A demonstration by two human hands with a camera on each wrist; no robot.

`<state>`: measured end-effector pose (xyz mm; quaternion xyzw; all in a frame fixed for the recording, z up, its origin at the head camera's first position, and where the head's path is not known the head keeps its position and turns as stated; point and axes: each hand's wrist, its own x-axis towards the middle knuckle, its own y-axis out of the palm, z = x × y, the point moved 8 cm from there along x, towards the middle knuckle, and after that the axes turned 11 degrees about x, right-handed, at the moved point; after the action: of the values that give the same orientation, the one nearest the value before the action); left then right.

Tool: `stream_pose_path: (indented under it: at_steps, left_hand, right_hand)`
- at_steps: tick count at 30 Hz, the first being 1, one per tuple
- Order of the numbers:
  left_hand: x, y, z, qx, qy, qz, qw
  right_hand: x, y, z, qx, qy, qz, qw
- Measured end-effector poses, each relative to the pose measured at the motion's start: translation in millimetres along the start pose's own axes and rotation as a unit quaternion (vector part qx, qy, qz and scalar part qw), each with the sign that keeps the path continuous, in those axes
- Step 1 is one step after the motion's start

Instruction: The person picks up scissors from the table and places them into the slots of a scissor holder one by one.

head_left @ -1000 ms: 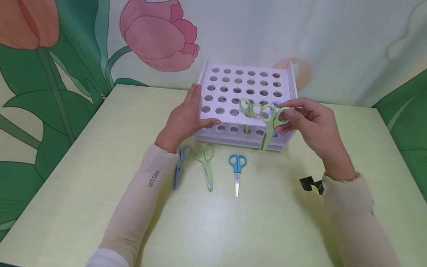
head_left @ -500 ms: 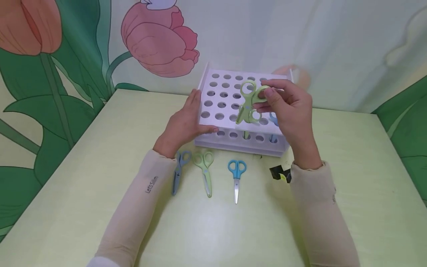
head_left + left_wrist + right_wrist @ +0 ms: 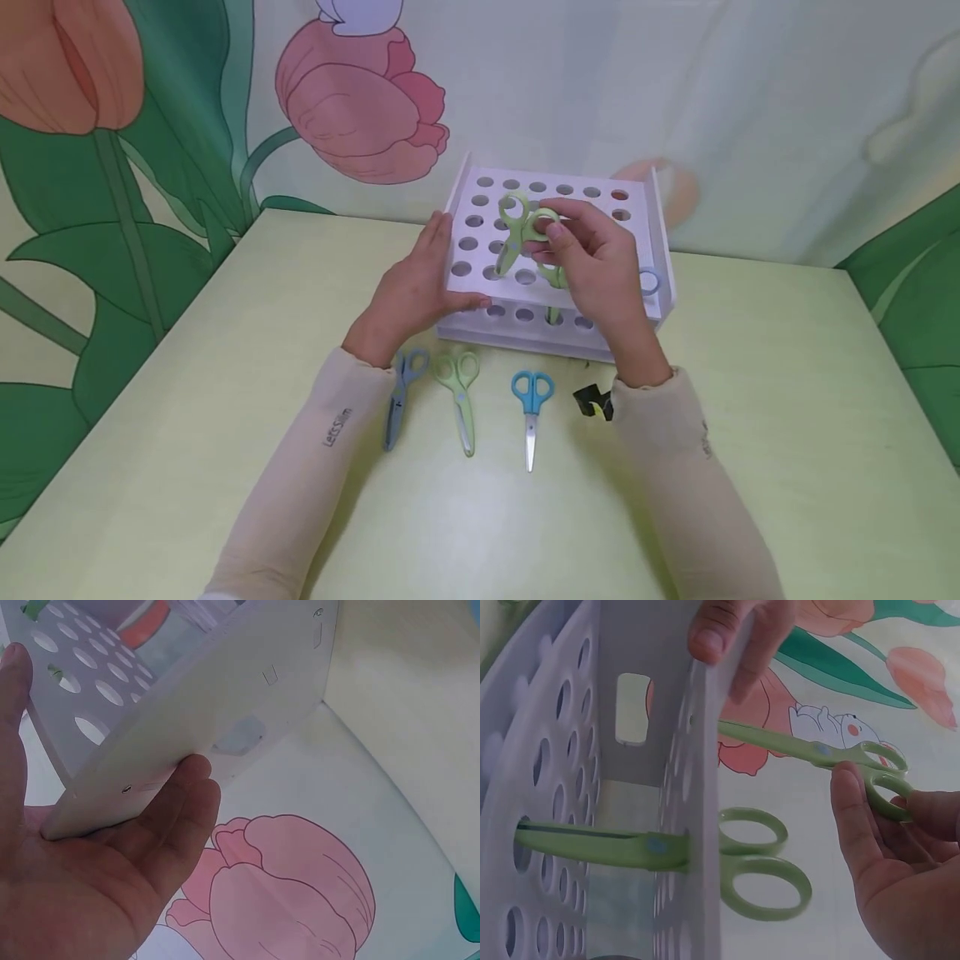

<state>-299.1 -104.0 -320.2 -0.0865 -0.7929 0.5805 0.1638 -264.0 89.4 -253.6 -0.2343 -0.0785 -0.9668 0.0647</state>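
Right hand (image 3: pixel 600 260) pinches green scissors (image 3: pixel 513 236) above the rack (image 3: pixel 662 242), slanting tip-down toward it; left hand (image 3: pixel 412 287) grips its left side.

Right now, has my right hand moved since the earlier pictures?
Yes: your right hand has moved left across the white perforated rack, from its right edge toward its middle.

Left sleeve (image 3: pixel 300 492): dark print (image 3: pixel 337 427) below the cuff, reads "Let'sSlim", runs along the forearm. Right sleeve (image 3: pixel 697 500): small dark lettering (image 3: pixel 706 440) on its right side, turned away, can't read fully.
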Motion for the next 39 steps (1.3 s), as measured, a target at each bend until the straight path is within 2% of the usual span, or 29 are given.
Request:
stream_pose_path:
  at_steps: [6,10,16,21,26,29,35,39]
  left_hand:
    - [-1.3,0.0,1.3,-0.001,0.002,-0.004,1.0000]
    - [-1.4,0.5,0.6,-0.002,0.004,-0.004,1.0000]
    - [-1.9,0.6,0.2,-0.001,0.001,-0.008,1.0000]
    - [-0.7,-0.3,1.4,-0.004,-0.007,-0.004,1.0000]
    - [-1.5,-1.3,2.6,-0.001,-0.010,0.002,0.9999]
    - [-1.6,-2.7,2.6,-0.001,-0.009,0.003,1.0000]
    - [0.5,-5.1,-0.8,-0.010,0.000,-0.001,1.0000]
    - [-2.2,-3.7,2.1,-0.003,-0.008,0.007,0.9999]
  right_hand:
    - [-2.4,11,-10,-0.030,0.013,0.018,0.9993]
    - [-4.7,15,-16,-0.093,0.005,0.024,0.9953]
    - [-7.4,24,-22,-0.196,-0.042,0.043,0.9788]
    - [-7.5,30,-29,-0.254,-0.037,0.052,0.9651]
    - [-7.8,35,-32,-0.285,-0.038,0.060,0.9559]
    - [-7.3,36,-35,-0.293,-0.023,0.061,0.9539]
    - [-6.6,33,-39,-0.304,0.033,0.053,0.9506]
    - [-8.7,34,-45,-0.301,0.068,0.060,0.9493]
